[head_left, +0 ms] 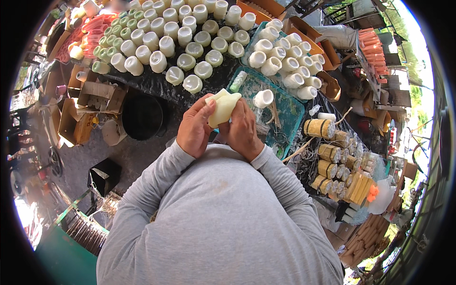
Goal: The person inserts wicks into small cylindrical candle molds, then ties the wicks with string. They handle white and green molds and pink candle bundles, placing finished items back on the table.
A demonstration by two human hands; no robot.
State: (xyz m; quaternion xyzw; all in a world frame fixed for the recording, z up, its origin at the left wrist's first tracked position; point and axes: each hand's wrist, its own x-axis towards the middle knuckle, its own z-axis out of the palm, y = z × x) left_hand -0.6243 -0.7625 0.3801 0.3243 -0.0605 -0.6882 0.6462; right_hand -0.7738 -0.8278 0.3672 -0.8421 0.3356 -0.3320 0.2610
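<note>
I hold a pale yellow-green, waxy-looking piece [222, 108] in front of my chest; it looks bent or folded, with a pointed upper edge. My left hand [195, 124] grips its left side, thumb laid over the front. On the right side, the fingers of my right hand [243, 128] close around it, partly hidden behind the hand. Just beyond, a teal tray [289, 116] with wax-like residue holds a single white hollow-topped candle [262, 99], a pale green-white cylinder [238, 81] and a bundle of thin wicks or sticks [275, 115].
Rows of white and greenish candles [158, 61] cover the black-sheeted table ahead. More white candles [285, 59] fill another teal tray. Yellow wrapped bundles [327, 153] lie at right. A black bucket [142, 116] and cardboard boxes [76, 123] stand at left, near a green-framed spool [85, 232].
</note>
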